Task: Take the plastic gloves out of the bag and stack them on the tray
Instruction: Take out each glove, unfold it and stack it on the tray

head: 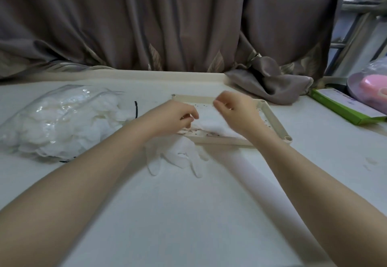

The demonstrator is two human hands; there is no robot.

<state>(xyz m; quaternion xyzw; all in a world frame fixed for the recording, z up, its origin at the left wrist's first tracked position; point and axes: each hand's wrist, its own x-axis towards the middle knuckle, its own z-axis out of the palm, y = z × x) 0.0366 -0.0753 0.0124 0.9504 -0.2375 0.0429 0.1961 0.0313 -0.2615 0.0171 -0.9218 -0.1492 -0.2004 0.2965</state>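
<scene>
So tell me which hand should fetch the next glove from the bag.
Left. The left hand is on the side of the bag, which lies left of the tray. The right hand is over the tray and would have to cross over.

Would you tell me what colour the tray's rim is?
Cream, on the tray, seen in the head view.

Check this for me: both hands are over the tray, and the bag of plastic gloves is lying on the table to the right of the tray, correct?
Not quite. In the head view the bag of plastic gloves lies to the left of the tray, not the right. Both the left hand and right hand are over the tray.
</scene>
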